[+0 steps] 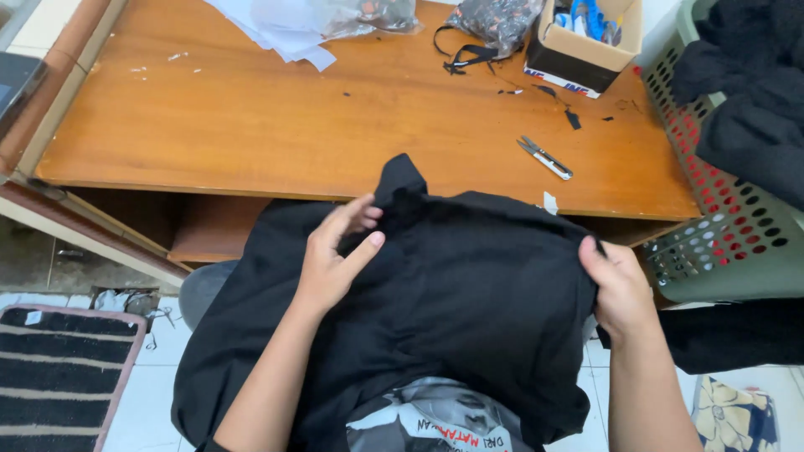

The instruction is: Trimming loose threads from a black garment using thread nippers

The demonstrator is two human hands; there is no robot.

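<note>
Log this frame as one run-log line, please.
left hand: pinching black fabric garment | right hand: grip on garment's right edge | small metal thread snips: untouched on orange-brown wooden table

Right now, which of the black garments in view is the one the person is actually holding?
The black garment spread over the lap, gripped by the left hand and right hand. The other dark clothes lie piled in the green laundry basket, untouched.

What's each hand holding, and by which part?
Both hold the black fabric garment: left hand pinches a fold near its upper middle, right hand grips its right edge.
</note>
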